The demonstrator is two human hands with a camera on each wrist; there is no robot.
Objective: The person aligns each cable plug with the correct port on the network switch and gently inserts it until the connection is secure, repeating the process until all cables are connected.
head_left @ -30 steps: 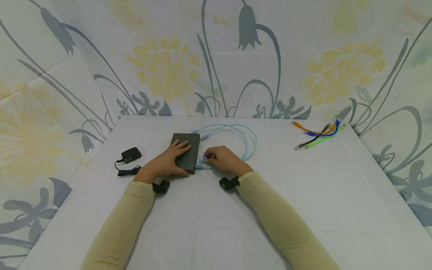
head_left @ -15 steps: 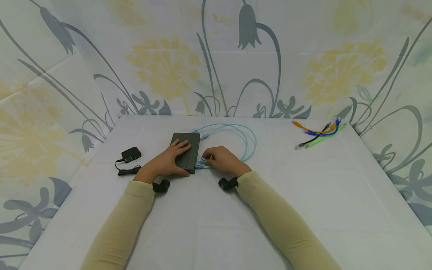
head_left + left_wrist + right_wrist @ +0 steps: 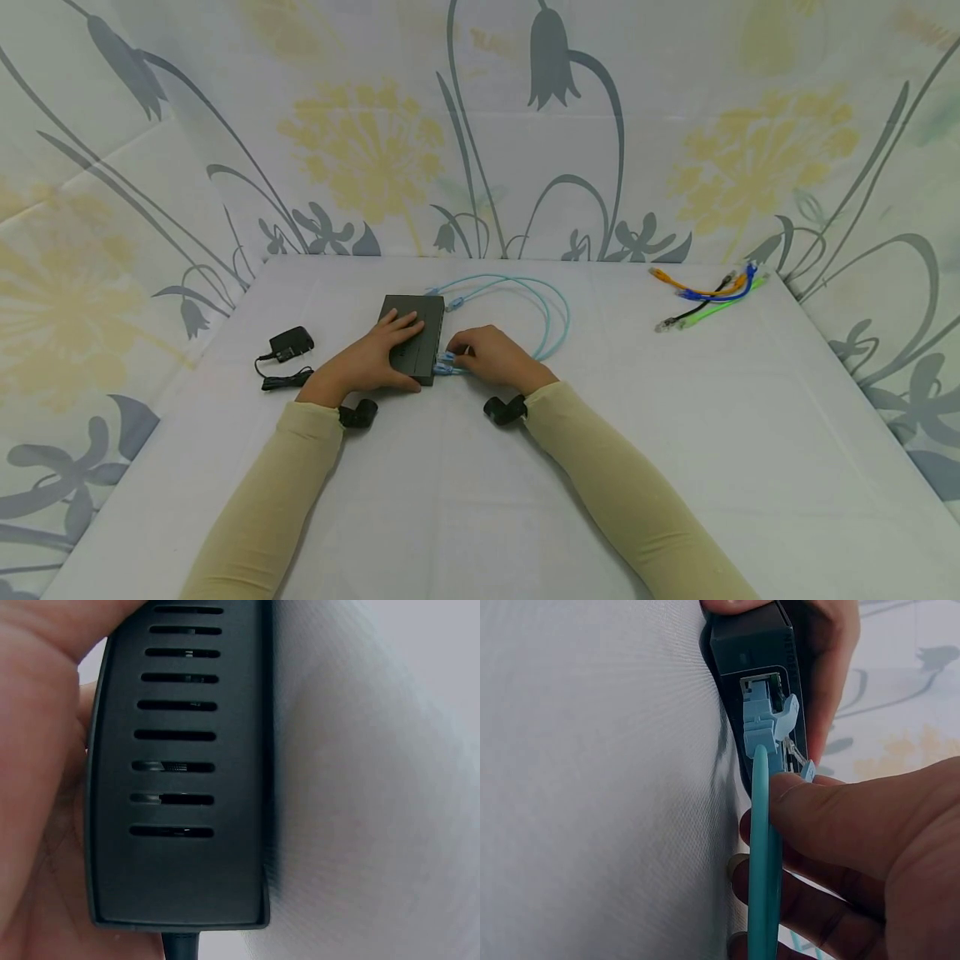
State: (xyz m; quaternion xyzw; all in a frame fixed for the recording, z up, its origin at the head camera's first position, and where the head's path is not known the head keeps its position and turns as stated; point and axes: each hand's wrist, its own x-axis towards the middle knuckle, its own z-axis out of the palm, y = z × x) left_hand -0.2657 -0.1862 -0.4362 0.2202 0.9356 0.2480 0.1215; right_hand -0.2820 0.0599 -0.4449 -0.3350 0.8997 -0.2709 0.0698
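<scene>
The fingers (image 3: 403,322) of the left hand (image 3: 363,364) lie straight and spread across the top of a flat black box (image 3: 418,354), the thumb set apart along the box's near edge. The right hand (image 3: 492,357) has its thumb and forefinger pinching a pale blue plug (image 3: 808,772), held close to the box's right side; whether its tip is inside a socket is hard to tell. Its other fingers curl in below, behind a pale blue cable (image 3: 759,862) that runs past them to a neighbouring plug (image 3: 759,726), seated in a socket at the near end of that side. Both forearms, in pale yellow sleeves (image 3: 630,483), reach forward and slant inward, so the hands meet around the box, left of the middle of the white worktop (image 3: 450,508). The left wrist lies low beside the box, and a row of slots shows along its black side close to that hand. Pale blue loops swing out beyond the right hand, with another loose plug (image 3: 453,307) near the far end of the box. A black power adapter (image 3: 291,343) lies left of the left hand, its cord bundled; short coloured cables (image 3: 708,296) sit far to the right.
</scene>
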